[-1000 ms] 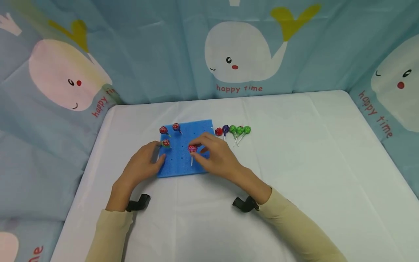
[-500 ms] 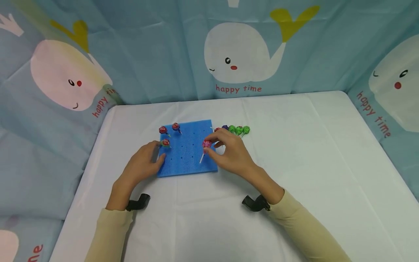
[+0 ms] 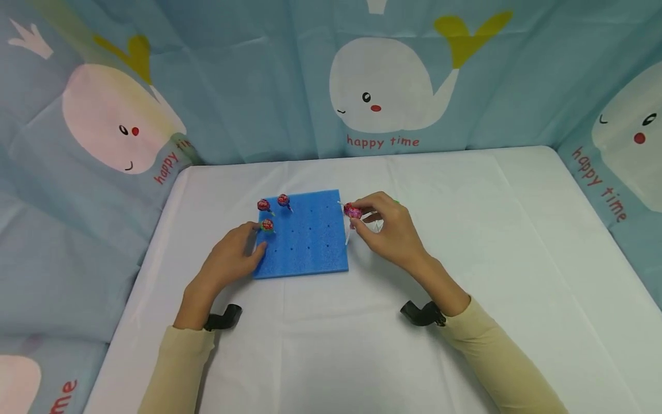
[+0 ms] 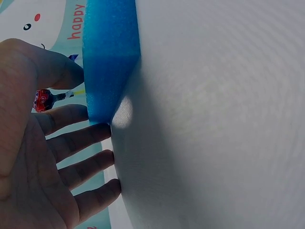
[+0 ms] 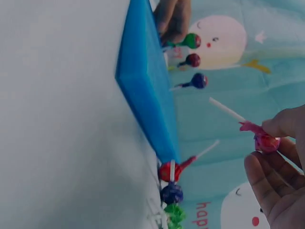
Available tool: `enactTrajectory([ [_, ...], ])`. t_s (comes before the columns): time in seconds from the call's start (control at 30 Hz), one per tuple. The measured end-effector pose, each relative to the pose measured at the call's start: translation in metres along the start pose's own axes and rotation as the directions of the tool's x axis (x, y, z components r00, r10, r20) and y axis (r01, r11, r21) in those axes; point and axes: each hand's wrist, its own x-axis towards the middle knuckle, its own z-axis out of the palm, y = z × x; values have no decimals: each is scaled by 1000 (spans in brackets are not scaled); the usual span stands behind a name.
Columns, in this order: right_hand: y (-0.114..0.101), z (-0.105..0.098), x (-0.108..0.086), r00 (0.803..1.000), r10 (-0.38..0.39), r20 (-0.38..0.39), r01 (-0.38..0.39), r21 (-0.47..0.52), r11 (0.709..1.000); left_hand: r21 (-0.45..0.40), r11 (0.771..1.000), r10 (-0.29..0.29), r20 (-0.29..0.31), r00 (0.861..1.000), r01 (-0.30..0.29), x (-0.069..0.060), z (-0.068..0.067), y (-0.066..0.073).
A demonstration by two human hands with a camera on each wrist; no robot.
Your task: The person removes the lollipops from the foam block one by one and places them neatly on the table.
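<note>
A blue foam board [image 3: 305,259] with rows of small holes lies on the white table. Three lollipops stand in its far left part: one green and red [image 3: 266,225], one red [image 3: 264,205], one red and dark [image 3: 283,200]. My left hand [image 3: 230,253] touches the board's left side, its fingers spread and fairly straight in the left wrist view. Just past the board's right edge, my right hand [image 3: 393,233] pinches a pink lollipop [image 5: 267,142] by its wrapped head between thumb and fingers, stick pointing down toward the table.
Loose lollipops lie by the board's far right corner: a red one [image 5: 167,171], a purple one [image 5: 172,193] and green ones [image 5: 175,214]. My right hand hides most of them in the head view. A whale-print curtain [image 3: 258,103] hangs behind the table.
My right hand has carried the pink lollipop right and slightly away, from above the board to beyond its right edge near the loose lollipops. My left hand has stayed at the board.
</note>
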Motion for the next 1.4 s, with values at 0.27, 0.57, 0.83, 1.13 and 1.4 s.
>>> enactTrajectory([
  [0.27, 12, -10, -5, 998, 66, -12, -66, -34, 997, 5, 1000, 0, -5, 1000, 0, 0, -1, 0],
  [0.57, 23, -23, -7, 997, 77, -24, -78, -52, 996, 10, 1000, 1, -1, 1000, -1, 1, -1, -2],
  [0.83, 32, -34, -8, 994, 109, -26, -111, -103, 988, 10, 1000, 1, -6, 1000, -1, 1, 0, -1],
  [1.13, 43, -47, -9, 987, 157, -36, -159, -94, 983, 3, 1000, 5, -15, 1000, -5, 0, 0, -1],
  [1.4, 54, -54, -10, 983, 179, -42, -182, -106, 978, 1, 1000, 3, -13, 1000, -3, 1, 2, -2],
])
